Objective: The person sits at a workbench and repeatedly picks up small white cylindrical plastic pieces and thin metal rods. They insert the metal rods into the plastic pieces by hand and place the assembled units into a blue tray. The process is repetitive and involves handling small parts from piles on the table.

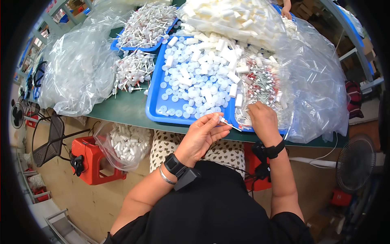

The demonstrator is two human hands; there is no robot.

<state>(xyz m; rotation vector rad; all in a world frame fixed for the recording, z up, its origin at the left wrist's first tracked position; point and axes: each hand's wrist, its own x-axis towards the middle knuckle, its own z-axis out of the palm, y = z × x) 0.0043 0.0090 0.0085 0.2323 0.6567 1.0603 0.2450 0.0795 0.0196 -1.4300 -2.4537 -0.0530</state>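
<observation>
My left hand is just in front of the blue tray, thumb and forefinger pinching a thin white stick-like part that points down to the right. Pale translucent discs fill much of the tray, with white foam-like cylinders scattered over them. At the right, my right hand reaches to the near side of a heap of thin metal pins with reddish and white ends. Its fingers are drawn together at the heap; whatever lies between them is hidden.
A large bag of white cylinders lies behind the tray. Finished-looking white stick parts are heaped on another blue tray and on the green table. Plastic sheeting covers the left. Another person's hand shows at the far right.
</observation>
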